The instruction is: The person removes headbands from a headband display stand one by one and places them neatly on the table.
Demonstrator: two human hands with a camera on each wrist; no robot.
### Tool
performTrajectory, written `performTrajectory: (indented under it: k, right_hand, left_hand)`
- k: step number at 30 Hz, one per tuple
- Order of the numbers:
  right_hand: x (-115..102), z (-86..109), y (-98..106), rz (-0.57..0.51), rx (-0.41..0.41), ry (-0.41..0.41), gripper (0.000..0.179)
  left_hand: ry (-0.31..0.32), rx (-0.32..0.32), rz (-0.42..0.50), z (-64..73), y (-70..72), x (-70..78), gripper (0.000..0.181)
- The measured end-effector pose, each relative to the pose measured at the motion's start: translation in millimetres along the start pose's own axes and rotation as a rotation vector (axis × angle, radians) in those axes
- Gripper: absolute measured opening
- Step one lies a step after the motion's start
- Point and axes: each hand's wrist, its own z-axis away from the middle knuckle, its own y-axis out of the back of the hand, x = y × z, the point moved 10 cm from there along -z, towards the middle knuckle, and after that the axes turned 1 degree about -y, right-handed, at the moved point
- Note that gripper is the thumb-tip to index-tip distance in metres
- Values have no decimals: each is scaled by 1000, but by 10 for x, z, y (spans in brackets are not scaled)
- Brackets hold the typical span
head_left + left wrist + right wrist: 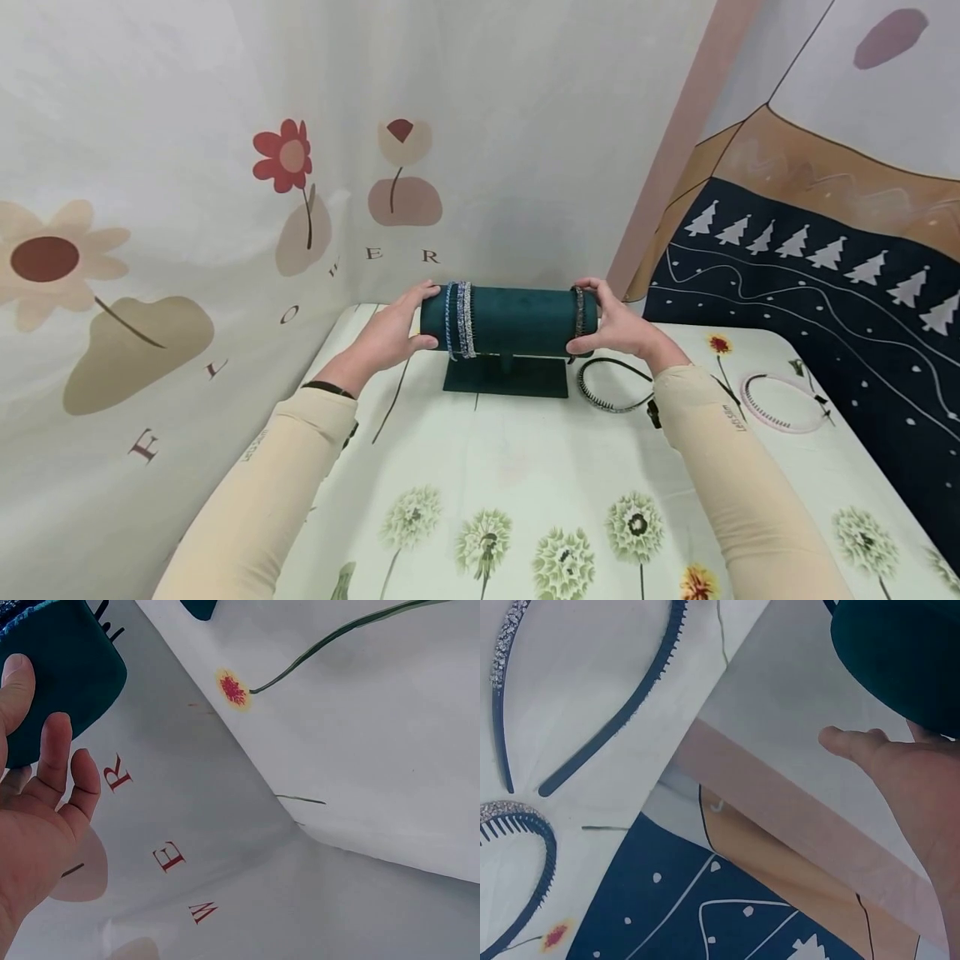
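Note:
A dark green headband stand [525, 321] has a padded roll lying level over a flat base [506, 379]. Several glittery blue and silver headbands [467, 321] sit on the roll's left part, and a dark beaded headband [579, 312] is at its right end. My left hand [386, 337] grips the left end, thumb on the near side; the left wrist view shows its fingers against the green cloth [71, 682]. At the other end, my right hand [622, 329] holds the roll beside the dark headband. Its fingers are partly hidden in the right wrist view.
A black headband with a glittery band [615, 408] lies on the flower-print tablecloth [525, 467], right of the base. Farther right is a pink headband [783, 425], partly behind my right forearm. A printed curtain [517, 167] hangs just behind the table.

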Motion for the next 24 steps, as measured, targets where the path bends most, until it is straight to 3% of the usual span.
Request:
performTrajectory:
  k: [7, 16, 24]
  right_hand:
    - [53, 43, 80, 22, 17, -21, 111]
    - [111, 44, 74, -116, 20, -9, 108]
    - [248, 89, 111, -175, 92, -18, 106]
  left_hand:
    - [3, -5, -10, -7, -12, -5, 91]
    - [-9, -5, -15, -13, -11, -7, 92]
    - [0, -9, -11, -14, -6, -20, 92]
